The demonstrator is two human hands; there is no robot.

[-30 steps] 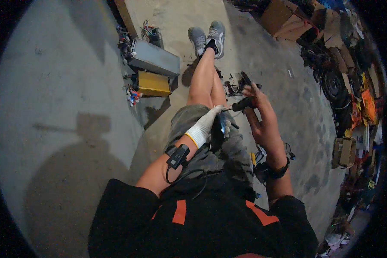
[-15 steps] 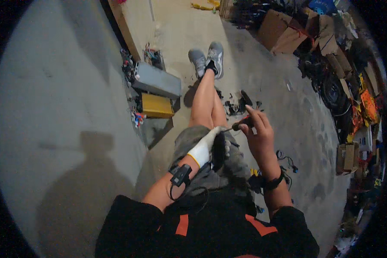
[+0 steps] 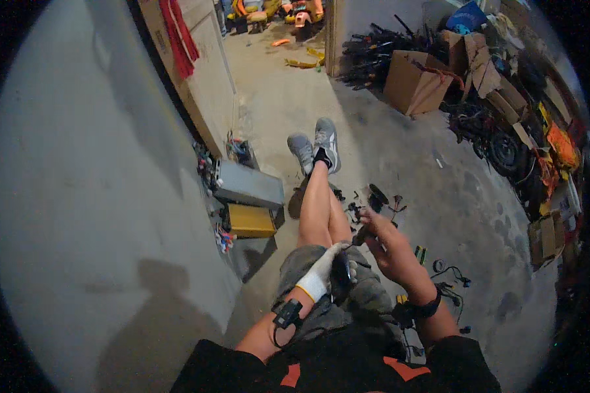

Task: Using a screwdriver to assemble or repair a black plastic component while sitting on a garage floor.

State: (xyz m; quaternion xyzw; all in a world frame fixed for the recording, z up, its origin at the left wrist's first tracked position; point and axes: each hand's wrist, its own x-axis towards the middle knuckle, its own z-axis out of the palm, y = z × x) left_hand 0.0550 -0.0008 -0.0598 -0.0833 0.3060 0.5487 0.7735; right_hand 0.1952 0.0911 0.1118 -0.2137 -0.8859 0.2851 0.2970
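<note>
My left hand point(image 3: 321, 272), in a white glove with a yellow cuff edge, is closed around a dark, elongated part point(image 3: 341, 274) over my lap. I cannot make out the part's kind. Bare and just to the right of it, my right hand point(image 3: 390, 252) grips a screwdriver point(image 3: 359, 237) by its dark handle. The screwdriver's tip points toward the upper end of the dark part, beside my gloved thumb. Whether the tip touches the part is too small to tell.
By the wall on the left lie a grey metal box point(image 3: 249, 185), a yellow box point(image 3: 251, 221) and bundled wires point(image 3: 224, 239). Small black parts and cables point(image 3: 452, 275) are scattered on the floor at right. Cardboard boxes point(image 3: 416, 82) and piled cables line the far right.
The view has tilted up, bringing the doorway further into sight. Both hands appear lower in the picture, still together over my lap. Some fingers of my right hand have shifted around the screwdriver.
</note>
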